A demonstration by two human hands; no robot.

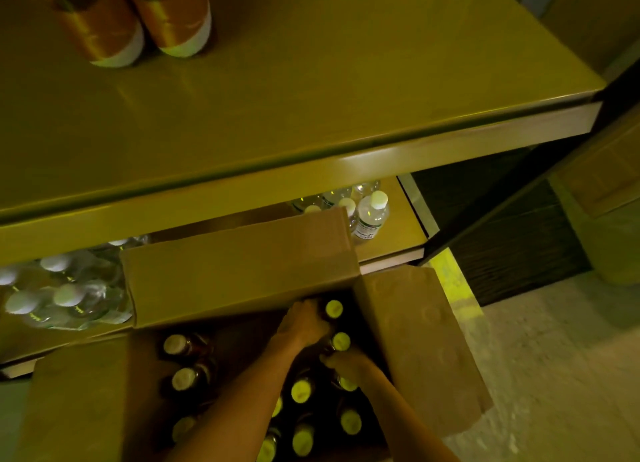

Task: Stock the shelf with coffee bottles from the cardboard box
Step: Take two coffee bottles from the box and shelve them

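Note:
An open cardboard box [239,274] stands on the floor below the shelf, holding several dark coffee bottles with pale caps [180,380]. Both my hands reach into its far right corner. My left hand [304,323] curls round a bottle next to the capped bottle [334,309] at the box's back. My right hand [346,361] grips a bottle just below another capped bottle [341,341]. The bottles under my hands are mostly hidden. On the wide upper shelf [311,91] two orange-labelled bottles [138,22] stand at the back left.
The lower shelf [398,240] holds clear water bottles with white caps at left [62,295] and right [372,216]. The box's right flap [422,340] hangs open over the pale floor. A dark shelf post [519,184] rises at right.

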